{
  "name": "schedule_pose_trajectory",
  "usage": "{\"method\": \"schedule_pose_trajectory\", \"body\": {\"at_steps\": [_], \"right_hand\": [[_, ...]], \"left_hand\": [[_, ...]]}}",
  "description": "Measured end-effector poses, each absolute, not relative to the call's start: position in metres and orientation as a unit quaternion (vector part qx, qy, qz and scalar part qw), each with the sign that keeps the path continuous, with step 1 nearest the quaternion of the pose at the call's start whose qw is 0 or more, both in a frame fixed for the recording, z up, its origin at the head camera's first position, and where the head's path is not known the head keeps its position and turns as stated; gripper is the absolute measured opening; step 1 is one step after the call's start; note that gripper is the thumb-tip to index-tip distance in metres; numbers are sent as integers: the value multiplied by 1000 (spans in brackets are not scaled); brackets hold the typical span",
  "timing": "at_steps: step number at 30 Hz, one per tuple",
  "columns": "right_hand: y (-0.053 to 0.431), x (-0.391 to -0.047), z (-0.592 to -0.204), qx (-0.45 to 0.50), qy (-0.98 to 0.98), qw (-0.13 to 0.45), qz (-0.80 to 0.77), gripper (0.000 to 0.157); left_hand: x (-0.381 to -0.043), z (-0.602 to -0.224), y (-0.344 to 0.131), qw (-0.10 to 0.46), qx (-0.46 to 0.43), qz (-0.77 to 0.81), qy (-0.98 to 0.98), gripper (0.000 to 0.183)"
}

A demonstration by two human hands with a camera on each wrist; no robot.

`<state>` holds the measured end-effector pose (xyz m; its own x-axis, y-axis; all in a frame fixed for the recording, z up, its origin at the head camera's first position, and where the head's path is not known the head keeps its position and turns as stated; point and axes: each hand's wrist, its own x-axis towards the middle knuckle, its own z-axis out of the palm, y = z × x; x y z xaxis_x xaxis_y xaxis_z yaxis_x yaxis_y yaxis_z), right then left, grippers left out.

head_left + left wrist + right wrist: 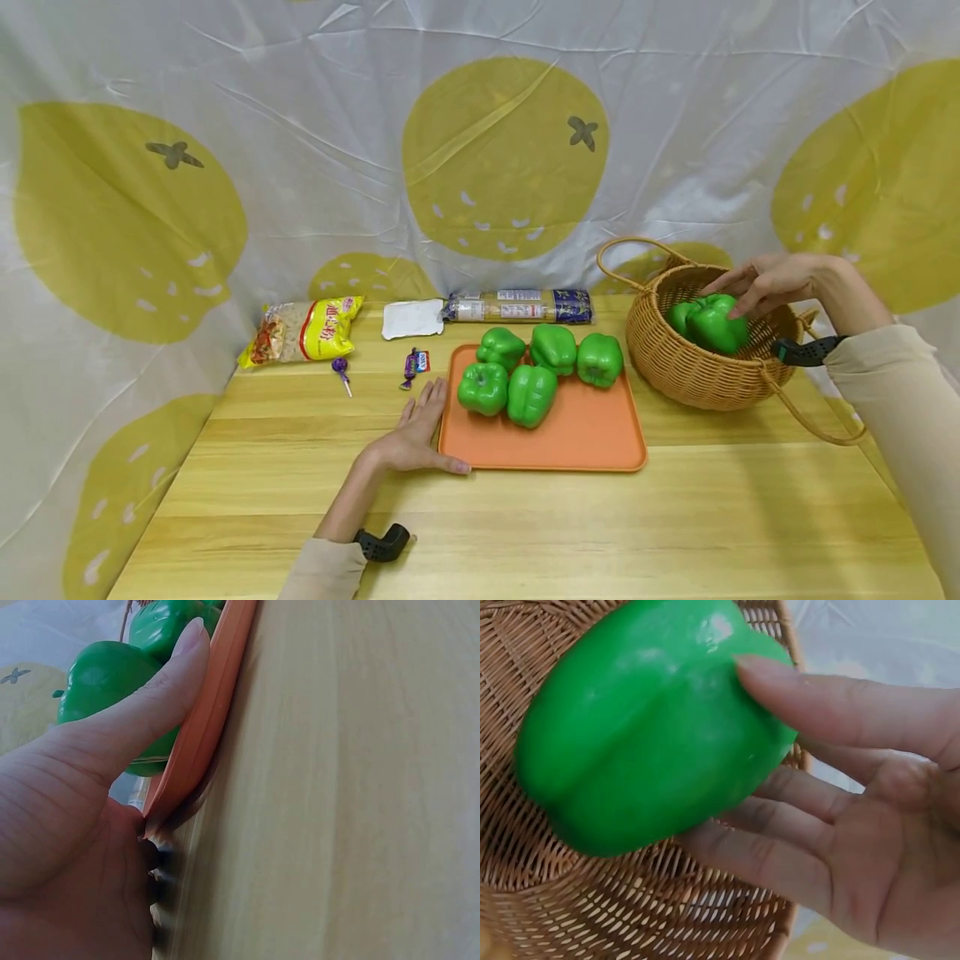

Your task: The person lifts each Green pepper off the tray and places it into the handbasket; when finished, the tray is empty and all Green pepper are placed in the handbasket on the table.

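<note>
My right hand (776, 279) reaches into the wicker basket (693, 383) and grips a glossy green bell pepper (720, 325) between thumb and fingers. In the right wrist view this bell pepper (645, 735) hangs over the woven basket bottom, with the thumb on one side and the fingertips on the other. Another green pepper (678, 318) shows partly behind it. My left hand (412, 437) lies with fingers extended along the left edge of the orange tray (562, 446), its thumb on the near rim. Several green bell peppers (532, 396) sit on the tray's far half.
Left of the tray lie a wrapped candy (412, 367), a purple lollipop (341, 371) and a yellow food bag (307, 333). Behind stand a white packet (412, 318) and a long noodle pack (517, 307). A patterned curtain (315, 167) hangs behind the table (525, 533).
</note>
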<state>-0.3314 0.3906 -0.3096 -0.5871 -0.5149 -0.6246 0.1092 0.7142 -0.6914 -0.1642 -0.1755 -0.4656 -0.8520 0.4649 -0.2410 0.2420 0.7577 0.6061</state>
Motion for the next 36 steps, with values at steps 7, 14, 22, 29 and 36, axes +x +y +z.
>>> {"method": "schedule_pose_trajectory", "body": {"at_steps": [7,14,22,29,36], "right_hand": [[401,-331,-316,-114,824,440,-338,69],[407,-329,-311,-128,835,420,-332,51],[382,-310,-296,-152,873,330,-326,53],[331,-274,-282,-198,900,233,-311,51],[273,-239,-289,-243,886,162,-359,59]], "left_hand": [[-165,-466,-176,191,194,292,917,137],[-165,-466,-176,191,195,296,915,137],[-166,-467,-176,192,196,295,915,137],[-166,-465,-176,188,198,294,916,136],[-165,-466,-176,191,197,292,916,136]]}}
